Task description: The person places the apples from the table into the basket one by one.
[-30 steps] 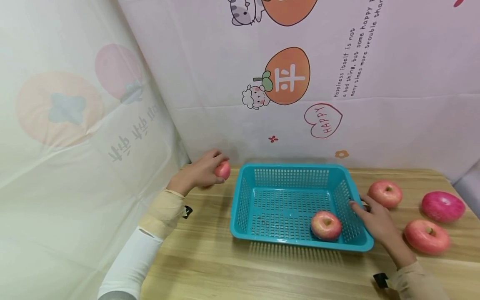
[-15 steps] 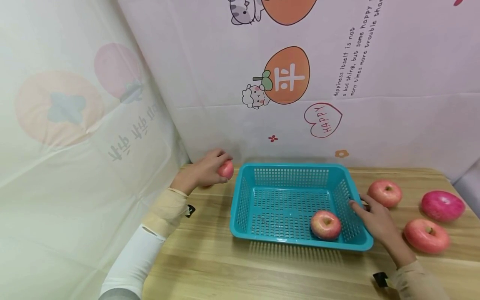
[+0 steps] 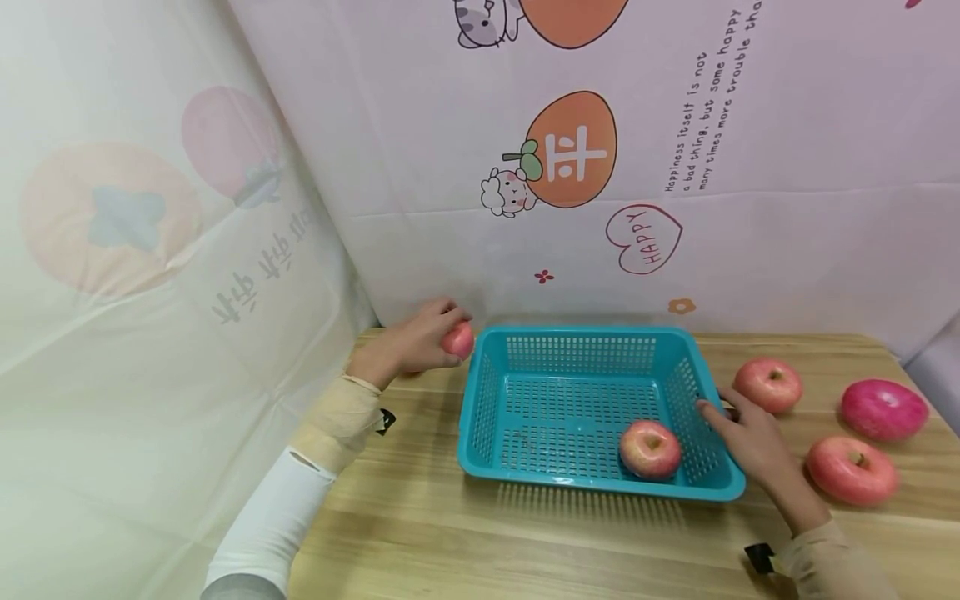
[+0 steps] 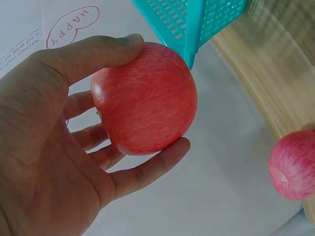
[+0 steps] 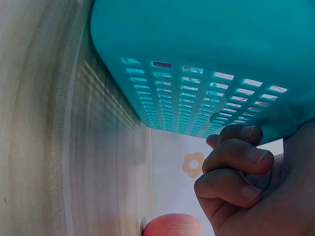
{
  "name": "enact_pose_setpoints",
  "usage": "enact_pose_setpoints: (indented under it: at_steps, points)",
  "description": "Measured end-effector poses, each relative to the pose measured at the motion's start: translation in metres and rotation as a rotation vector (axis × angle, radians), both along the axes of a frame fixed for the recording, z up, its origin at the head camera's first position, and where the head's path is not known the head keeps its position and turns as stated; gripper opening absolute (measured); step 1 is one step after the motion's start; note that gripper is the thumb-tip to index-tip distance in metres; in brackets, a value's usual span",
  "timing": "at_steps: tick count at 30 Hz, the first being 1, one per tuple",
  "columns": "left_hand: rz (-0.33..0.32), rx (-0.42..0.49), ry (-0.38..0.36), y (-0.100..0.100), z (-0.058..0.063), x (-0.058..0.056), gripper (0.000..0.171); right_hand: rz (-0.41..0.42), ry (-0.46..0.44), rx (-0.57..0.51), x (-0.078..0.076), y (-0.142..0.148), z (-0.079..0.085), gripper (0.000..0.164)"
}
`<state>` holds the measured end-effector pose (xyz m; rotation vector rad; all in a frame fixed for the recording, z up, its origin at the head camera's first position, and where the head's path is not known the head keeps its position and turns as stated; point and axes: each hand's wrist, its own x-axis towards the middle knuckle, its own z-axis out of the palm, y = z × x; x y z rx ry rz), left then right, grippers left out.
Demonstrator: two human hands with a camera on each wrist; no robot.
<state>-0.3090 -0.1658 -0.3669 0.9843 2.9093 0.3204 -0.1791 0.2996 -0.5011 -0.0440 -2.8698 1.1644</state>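
Observation:
My left hand [image 3: 420, 340] holds a red apple [image 3: 458, 340] just off the basket's left rim. In the left wrist view, thumb and fingers curve around this apple [image 4: 147, 101], and the basket's corner [image 4: 194, 29] appears right behind it. The turquoise plastic basket [image 3: 474, 392] stands on the wooden table, with one apple [image 3: 650, 450] inside at its front right. At the basket's right rim, my right hand [image 3: 753, 442] grips with the thumb over the inner side. Its other fingers [image 5: 231, 157] are curled outside, below the rim.
Right of the basket lie two more apples [image 3: 768, 386] [image 3: 852, 471] and a deep pink oval fruit [image 3: 885, 410]. Another pinkish apple [image 4: 295, 164] is on the table by my left hand, mostly hidden in the head view. A printed cloth [image 3: 420, 200] hangs behind the table.
My left hand has moved slightly to the right with the apple, closer to the basket's left rim. The right hand and the basket have stayed in place.

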Motion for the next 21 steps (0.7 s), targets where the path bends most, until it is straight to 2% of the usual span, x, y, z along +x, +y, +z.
enact_pose_setpoints:
  at_steps: [9,16,21]
  points:
    - [-0.003,0.008,-0.039,0.01,0.001,0.002,0.063,-0.002,0.007,0.001,0.0,0.0,-0.001,0.063]
    - [-0.032,0.034,-0.025,0.016,-0.004,-0.001,0.061,-0.008,-0.001,-0.002,0.001,-0.001,-0.001,0.062]
    - [-0.024,0.021,-0.015,0.018,-0.008,-0.003,0.062,-0.005,-0.008,-0.001,0.0,0.0,0.0,0.064]
